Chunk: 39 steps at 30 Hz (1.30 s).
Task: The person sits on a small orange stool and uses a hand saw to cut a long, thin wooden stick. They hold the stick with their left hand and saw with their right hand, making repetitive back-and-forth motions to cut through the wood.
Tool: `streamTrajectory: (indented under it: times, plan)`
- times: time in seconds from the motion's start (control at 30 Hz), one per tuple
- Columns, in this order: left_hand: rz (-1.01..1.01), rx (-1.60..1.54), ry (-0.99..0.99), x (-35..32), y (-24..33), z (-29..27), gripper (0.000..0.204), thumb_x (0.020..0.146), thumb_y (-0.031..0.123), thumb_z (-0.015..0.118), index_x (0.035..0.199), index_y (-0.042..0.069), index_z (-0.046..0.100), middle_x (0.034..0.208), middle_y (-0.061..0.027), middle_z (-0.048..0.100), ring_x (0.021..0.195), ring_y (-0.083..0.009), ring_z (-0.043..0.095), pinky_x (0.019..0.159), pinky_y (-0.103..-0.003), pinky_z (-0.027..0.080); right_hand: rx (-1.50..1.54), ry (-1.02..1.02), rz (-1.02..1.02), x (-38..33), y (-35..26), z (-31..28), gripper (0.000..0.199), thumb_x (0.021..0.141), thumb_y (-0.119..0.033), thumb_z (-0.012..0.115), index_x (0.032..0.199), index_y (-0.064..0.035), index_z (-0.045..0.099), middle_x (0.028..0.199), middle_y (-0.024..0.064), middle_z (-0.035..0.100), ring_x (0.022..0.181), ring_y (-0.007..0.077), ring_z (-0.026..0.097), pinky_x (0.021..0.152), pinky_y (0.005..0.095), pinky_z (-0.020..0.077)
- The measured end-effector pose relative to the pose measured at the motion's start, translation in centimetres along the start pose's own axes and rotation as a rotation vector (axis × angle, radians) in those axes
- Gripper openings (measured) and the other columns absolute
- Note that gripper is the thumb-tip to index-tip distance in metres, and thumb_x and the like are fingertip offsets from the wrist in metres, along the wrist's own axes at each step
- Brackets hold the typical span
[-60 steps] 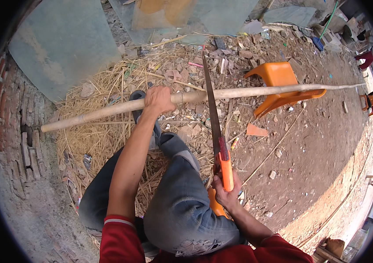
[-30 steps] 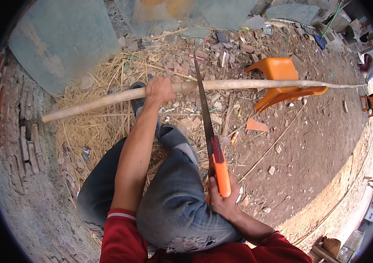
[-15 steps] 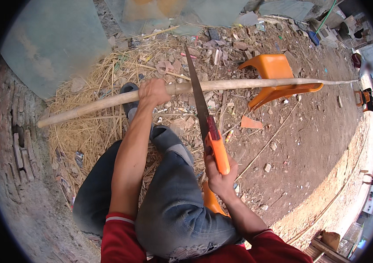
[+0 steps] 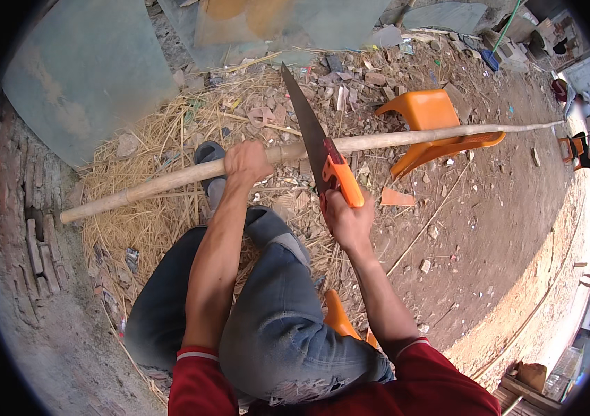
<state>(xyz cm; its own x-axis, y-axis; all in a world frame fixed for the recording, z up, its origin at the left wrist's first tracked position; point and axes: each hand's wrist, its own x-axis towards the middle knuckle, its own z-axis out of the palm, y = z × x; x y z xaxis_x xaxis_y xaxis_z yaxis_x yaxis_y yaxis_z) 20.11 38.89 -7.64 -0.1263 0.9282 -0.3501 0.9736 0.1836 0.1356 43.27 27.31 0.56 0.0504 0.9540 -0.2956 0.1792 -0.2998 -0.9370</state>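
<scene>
A long pale bamboo pole (image 4: pixel 170 182) stretches across in front of me, from beside the brick wall at left to the far right. My left hand (image 4: pixel 248 162) is closed around it, left of the saw. In my right hand (image 4: pixel 350 216) is the orange handle of a hand saw (image 4: pixel 306 119), its dark blade pointing away and lying across the pole. Farther right, the pole passes over a tipped orange plastic stool (image 4: pixel 433 111). My fingers hide part of the saw's handle.
A brick wall (image 4: pixel 14 208) rises at left, with grey-blue sheets (image 4: pixel 87 83) leaning at the back. Straw (image 4: pixel 128 229) and rubble cover the ground by my feet. An orange shard (image 4: pixel 397 197) lies right of the saw. Another orange plastic piece (image 4: pixel 340 315) shows beside my leg.
My right hand has pushed the saw forward, away from me, so its handle is now nearer the pole. My left hand keeps its grip; the pole's left end appears slightly lower.
</scene>
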Motion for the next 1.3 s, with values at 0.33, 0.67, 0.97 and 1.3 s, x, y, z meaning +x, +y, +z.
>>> streamTrajectory:
  times: [0.33, 0.67, 0.97, 1.3]
  plan:
    - [0.004, -0.059, -0.027, -2.2, 0.6, -0.8, 0.036, 0.067, 0.02, 0.082, 0.099, 0.004, 0.082, 0.099, -0.019, 0.079, 0.096, -0.034, 0.077, 0.087, -0.041, 0.062, 0.073, 0.067, -0.131, -1.9, -0.3, 0.7, 0.013, 0.094, -0.008, 0.063, 0.083, -0.0017, 0.061, 0.062, -0.0018, 0.055, 0.049, 0.0054, 0.048, 0.046, 0.0254, 0.0354]
    - [0.056, 0.001, 0.066, 0.4, -0.6, -0.3, 0.031, 0.07, 0.019, 0.08, 0.097, 0.006, 0.083, 0.095, -0.0178, 0.08, 0.092, -0.0318, 0.078, 0.084, -0.039, 0.062, 0.242, -0.17, -0.061, 5.3, -7.0, -0.1, 0.025, 0.094, -0.014, 0.068, 0.114, 0.0022, 0.071, 0.064, -0.0039, 0.054, 0.05, 0.0044, 0.046, 0.046, 0.0258, 0.0339]
    - [0.059, 0.031, 0.078, -0.2, 0.6, 0.7, 0.029, 0.069, 0.017, 0.078, 0.095, 0.005, 0.082, 0.097, -0.0177, 0.079, 0.093, -0.0326, 0.078, 0.084, -0.04, 0.062, 0.612, -0.132, -0.179, 14.8, -11.9, -1.2, 0.013, 0.098, -0.012, 0.066, 0.09, -0.0035, 0.061, 0.073, 0.0006, 0.056, 0.052, 0.0091, 0.048, 0.048, 0.0278, 0.0392]
    - [0.038, 0.019, 0.046, 1.2, 0.1, 0.2, 0.03, 0.069, 0.018, 0.078, 0.095, 0.006, 0.082, 0.098, -0.0179, 0.079, 0.094, -0.0324, 0.078, 0.085, -0.041, 0.063, 0.054, 0.118, -0.239, -2.1, -1.7, -3.6, 0.023, 0.104, -0.018, 0.068, 0.106, 0.0048, 0.07, 0.075, -0.0037, 0.059, 0.068, 0.0037, 0.049, 0.058, 0.0256, 0.0403]
